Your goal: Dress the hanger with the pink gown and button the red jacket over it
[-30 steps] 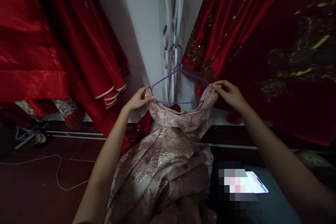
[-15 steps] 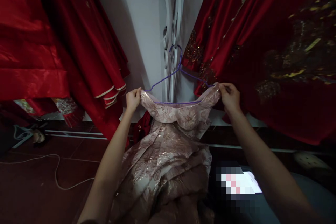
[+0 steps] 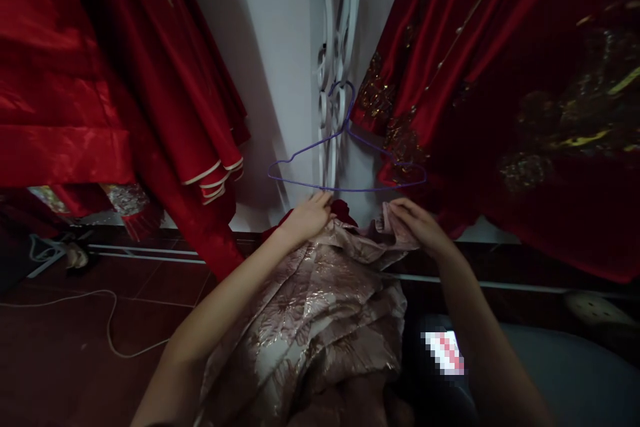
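Observation:
A pale pink dress with a shiny metallic pattern spreads below my hands, its top edge folded and sagging. My left hand is at the middle of that top edge, fingers bent over the fabric, just under the hanger's lower bar. At the other end, my right hand pinches the dress's raised shoulder piece between thumb and fingers. Above both hands hangs a bare purple wire hanger, its hook on white scrolled metalwork by the wall.
Red garments hang to the left and, with gold sequins, to the right. A bright phone screen, partly blurred out, lies at lower right beside a grey rounded surface. A white cable crosses the dark red floor.
The dress has come off the purple hanger and dropped below it. My left hand moved right toward the middle; my right hand moved down slightly. The dress's top has crumpled.

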